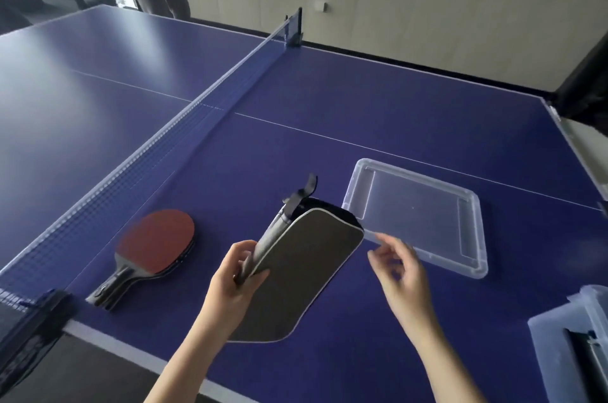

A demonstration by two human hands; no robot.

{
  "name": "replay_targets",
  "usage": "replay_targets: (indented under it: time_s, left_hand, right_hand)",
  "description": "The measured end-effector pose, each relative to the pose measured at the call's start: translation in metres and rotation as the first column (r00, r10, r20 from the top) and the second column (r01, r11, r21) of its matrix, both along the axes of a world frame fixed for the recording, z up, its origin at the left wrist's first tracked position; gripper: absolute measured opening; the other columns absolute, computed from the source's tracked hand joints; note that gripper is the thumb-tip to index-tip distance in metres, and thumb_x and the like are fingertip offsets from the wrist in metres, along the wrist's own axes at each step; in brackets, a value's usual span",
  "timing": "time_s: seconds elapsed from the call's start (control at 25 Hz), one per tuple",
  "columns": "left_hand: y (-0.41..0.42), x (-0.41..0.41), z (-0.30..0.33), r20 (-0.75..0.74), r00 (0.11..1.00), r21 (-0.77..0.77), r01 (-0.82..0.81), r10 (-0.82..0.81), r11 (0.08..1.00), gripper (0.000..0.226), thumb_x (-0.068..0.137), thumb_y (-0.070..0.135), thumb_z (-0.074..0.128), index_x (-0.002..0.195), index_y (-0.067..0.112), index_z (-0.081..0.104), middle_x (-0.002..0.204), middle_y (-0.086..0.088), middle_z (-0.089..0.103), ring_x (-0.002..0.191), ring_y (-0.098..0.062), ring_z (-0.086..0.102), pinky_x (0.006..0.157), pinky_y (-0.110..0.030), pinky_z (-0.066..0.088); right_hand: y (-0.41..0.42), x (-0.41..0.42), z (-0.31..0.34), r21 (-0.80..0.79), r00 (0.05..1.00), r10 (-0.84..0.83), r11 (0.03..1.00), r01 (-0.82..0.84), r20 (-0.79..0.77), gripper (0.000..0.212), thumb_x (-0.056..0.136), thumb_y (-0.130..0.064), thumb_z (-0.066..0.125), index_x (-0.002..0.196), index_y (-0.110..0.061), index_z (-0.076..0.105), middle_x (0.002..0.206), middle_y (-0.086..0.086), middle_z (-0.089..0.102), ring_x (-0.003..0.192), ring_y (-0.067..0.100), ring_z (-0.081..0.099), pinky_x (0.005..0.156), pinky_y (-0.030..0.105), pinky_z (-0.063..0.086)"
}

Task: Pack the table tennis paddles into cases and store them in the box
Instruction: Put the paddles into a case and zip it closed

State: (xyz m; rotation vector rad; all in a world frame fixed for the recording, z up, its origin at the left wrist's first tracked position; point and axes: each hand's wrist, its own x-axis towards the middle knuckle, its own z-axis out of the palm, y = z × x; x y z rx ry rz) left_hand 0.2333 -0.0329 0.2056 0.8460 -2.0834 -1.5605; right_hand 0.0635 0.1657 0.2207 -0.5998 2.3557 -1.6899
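Gripping the grey case at one edge only with the left hand, above the table beside the stacked paddles, right hand loose and empty near the lid: likely sagging, slipping, missing the box.

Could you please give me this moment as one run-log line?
left hand: grips paddle case | right hand: free | paddles: on table | lid: off
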Motion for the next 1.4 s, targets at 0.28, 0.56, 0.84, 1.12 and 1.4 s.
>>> replay_targets:
  time_s: [0.28, 0.56, 0.84, 1.12, 1.4]
  left_hand:
    - [-0.052, -0.016, 0.004, 0.101, 0.962, -0.291, 0.272, -0.253, 0.917, 0.051, 0.079, 0.005, 0.074, 0.099, 0.046, 0.052, 0.101, 0.016, 0.06, 0.097, -0.003, 0.055, 0.083, -0.015, 0.042]
    - [-0.097, -0.031, 0.006, 0.176, 0.87, -0.387, 0.491, -0.46, 0.78, 0.036, 0.083, 0.016, 0.071, 0.112, 0.033, 0.058, 0.1, 0.019, 0.055, 0.094, -0.008, 0.056, 0.083, -0.025, 0.045]
    - [-0.116, -0.027, 0.004, 0.185, 0.855, -0.331, 0.518, -0.484, 0.789, 0.033, 0.083, 0.015, 0.071, 0.111, 0.029, 0.06, 0.099, 0.015, 0.057, 0.093, -0.013, 0.058, 0.083, -0.031, 0.047]
    - [-0.122, -0.034, 0.009, 0.097, 0.901, -0.147, 0.433, -0.423, 0.889, 0.041, 0.079, 0.006, 0.075, 0.099, 0.038, 0.061, 0.1, 0.014, 0.066, 0.095, -0.002, 0.06, 0.085, -0.017, 0.045]
    - [-0.132, -0.036, 0.016, -0.099, 0.94, 0.2, 0.341, -0.328, 0.918, 0.029, 0.081, 0.001, 0.071, 0.105, 0.016, 0.068, 0.093, -0.013, 0.068, 0.087, -0.019, 0.064, 0.082, -0.035, 0.051]
  right_hand:
    - [-0.068, -0.004, 0.062, 0.186, 0.971, 0.197, 0.968, -0.17, -0.138, 0.017, 0.085, -0.014, 0.067, 0.096, -0.026, 0.069, 0.084, 0.007, 0.055, 0.072, 0.016, 0.054, 0.069, 0.025, 0.045]
    - [-0.098, 0.012, 0.063, 0.29, 0.992, 0.123, 0.95, -0.111, -0.024, 0.021, 0.082, -0.004, 0.063, 0.082, -0.024, 0.068, 0.083, -0.004, 0.068, 0.075, 0.008, 0.061, 0.065, 0.011, 0.045]
    - [-0.104, 0.026, 0.047, 0.244, 0.993, -0.094, 0.964, 0.108, -0.071, 0.019, 0.073, -0.002, 0.063, 0.067, -0.019, 0.057, 0.056, -0.009, 0.057, 0.053, 0.002, 0.049, 0.053, 0.01, 0.037]
    - [-0.08, 0.002, 0.034, 0.145, 0.98, -0.188, 0.974, 0.176, 0.071, 0.017, 0.078, 0.002, 0.065, 0.071, -0.014, 0.067, 0.066, 0.006, 0.068, 0.058, 0.009, 0.059, 0.062, 0.017, 0.049]
    - [-0.047, -0.01, 0.006, 0.045, 0.915, -0.295, 0.955, 0.294, 0.277, 0.018, 0.081, 0.006, 0.064, 0.075, -0.01, 0.07, 0.062, 0.002, 0.068, 0.055, 0.011, 0.06, 0.059, 0.018, 0.052]
